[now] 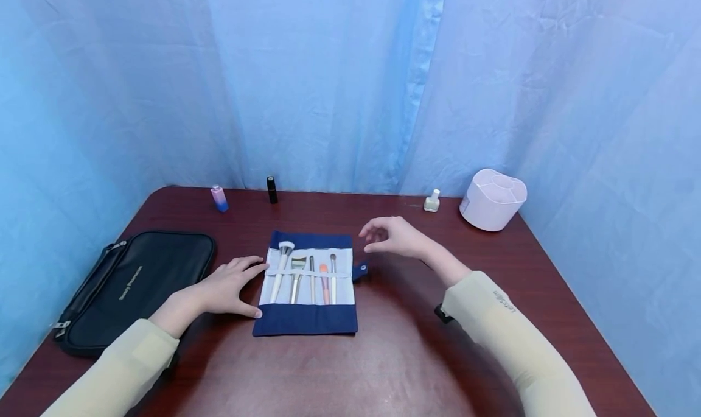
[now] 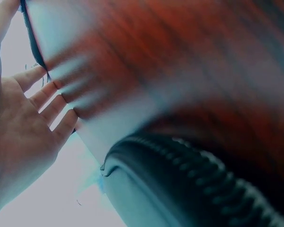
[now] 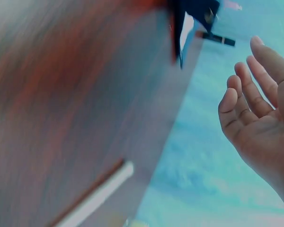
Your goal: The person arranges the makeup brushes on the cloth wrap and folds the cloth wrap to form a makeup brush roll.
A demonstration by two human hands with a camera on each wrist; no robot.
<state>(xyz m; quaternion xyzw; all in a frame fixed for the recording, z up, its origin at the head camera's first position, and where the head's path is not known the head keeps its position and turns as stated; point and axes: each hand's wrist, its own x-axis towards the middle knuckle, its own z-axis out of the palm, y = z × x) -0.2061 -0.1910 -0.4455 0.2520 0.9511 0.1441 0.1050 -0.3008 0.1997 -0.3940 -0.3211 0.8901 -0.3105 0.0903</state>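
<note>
A navy and pale grey brush roll lies unfolded on the table, with several makeup brushes tucked under its band. Among them are a fluffy white-handled brush and an orange-tipped one. My left hand is at the roll's left edge, fingers spread, its fingertips and thumb at the fabric. Its palm shows in the left wrist view. Beyond the roll's right side my right hand hovers, fingers loosely bent, holding nothing. Below it sticks out the roll's snap tab.
A black zipped case lies left, close to my left forearm. Along the back stand a pink-blue bottle, a black lipstick-like tube, a nail polish bottle and a white compartmented organizer. Blue curtains surround the table.
</note>
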